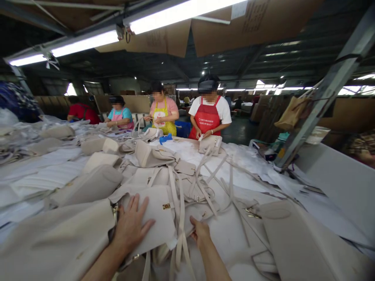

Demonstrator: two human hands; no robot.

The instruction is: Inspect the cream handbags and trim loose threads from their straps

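My left hand (130, 224) lies flat, fingers spread, on a cream leather handbag (159, 218) with a small gold clasp on its front. My right hand (200, 231) is just to the right of that bag and closes its fingers on the bag's long cream strap (180, 218), which runs down between my two hands. More cream bags and loose straps (216, 175) are heaped around both hands on the white table (234, 234).
Across the table, people in aprons handle bags: one in a red apron (208, 117), one in yellow (162, 113), one in pink (120, 116). A large cream bag (295, 234) lies at my right, another (55, 238) at my left. A slanted metal post (319, 97) stands at the right.
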